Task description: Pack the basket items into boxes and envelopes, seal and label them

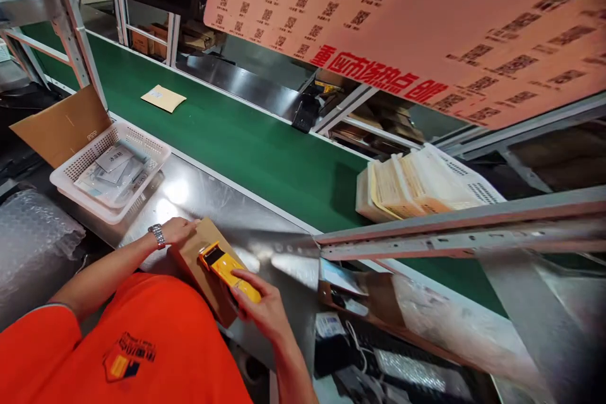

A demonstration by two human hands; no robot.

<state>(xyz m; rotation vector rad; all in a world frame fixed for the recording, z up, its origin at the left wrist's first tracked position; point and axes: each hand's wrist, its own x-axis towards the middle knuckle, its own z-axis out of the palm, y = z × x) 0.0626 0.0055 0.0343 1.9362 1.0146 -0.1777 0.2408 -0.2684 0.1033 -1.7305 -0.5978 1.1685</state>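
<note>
Tool (227, 269) — long axis diagonal, head pointing upper-left.

Orange-red shirt (175, 334) — silver wristwatch (156, 236)

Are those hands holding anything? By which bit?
The right hand grips a yellow plastic tool by its near end. The left hand touches the far end of a brown cardboard box; grip unclear.
</note>
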